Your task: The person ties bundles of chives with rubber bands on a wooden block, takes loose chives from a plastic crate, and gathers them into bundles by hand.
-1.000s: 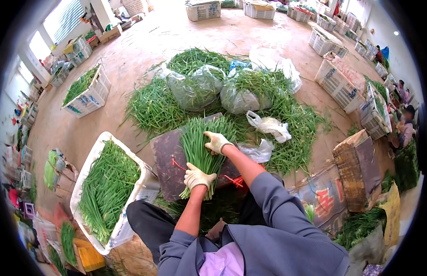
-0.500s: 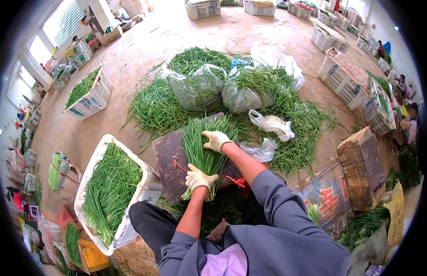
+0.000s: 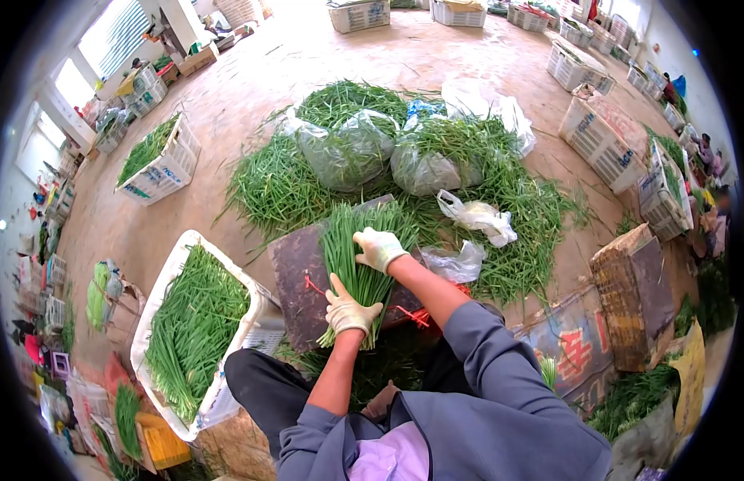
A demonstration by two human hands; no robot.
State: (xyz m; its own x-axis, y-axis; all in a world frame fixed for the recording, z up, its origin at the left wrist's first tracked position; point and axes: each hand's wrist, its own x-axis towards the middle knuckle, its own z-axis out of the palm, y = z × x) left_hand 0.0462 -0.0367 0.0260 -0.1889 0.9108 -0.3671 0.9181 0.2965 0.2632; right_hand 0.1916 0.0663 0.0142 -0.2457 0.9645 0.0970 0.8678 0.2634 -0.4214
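A thick bundle of green chives (image 3: 359, 266) lies across a dark, worn board (image 3: 295, 276) in front of me. My left hand (image 3: 349, 311), in a pale work glove, grips the bundle near its lower end. Higher up, my right hand (image 3: 379, 250), gloved the same way, is wrapped over the bundle's right side. Both palms and the undersides of the fingers are hidden. Red tie strips (image 3: 420, 317) show on the board's right side, and a short red piece sticks out on its left.
At my left stands a white crate (image 3: 197, 238) full of chives. Beyond the board spreads a heap of loose greens (image 3: 267, 188) with clear plastic bags (image 3: 352, 152). A brown box (image 3: 632, 297) stands at right. More crates line the room, and people sit far right.
Both hands keep their hold on the chives, with hardly any movement. The whole view has shifted slightly.
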